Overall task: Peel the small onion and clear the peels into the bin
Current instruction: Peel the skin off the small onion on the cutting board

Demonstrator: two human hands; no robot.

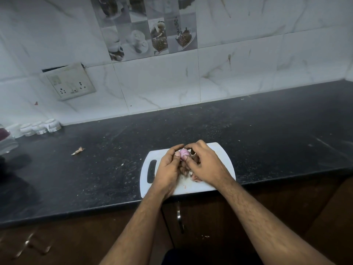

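A small pale-purple onion (pixel 184 153) is held just above a white cutting board (pixel 219 152) at the counter's front edge. My left hand (pixel 169 169) grips it from the left, thumb on its side. My right hand (pixel 203 163) closes on it from the right, with thumb and fingertips pinching at its skin. Pinkish peels (pixel 195 178) lie on the board under my right wrist, partly hidden by it. No bin is in view.
A stray peel (pixel 78 151) lies on the black counter (pixel 267 131) to the left. White cups (pixel 41 127) stand at the far left by the tiled wall. A socket plate (pixel 69 83) hangs on the wall. Brown cabinet doors (pixel 200 222) sit below.
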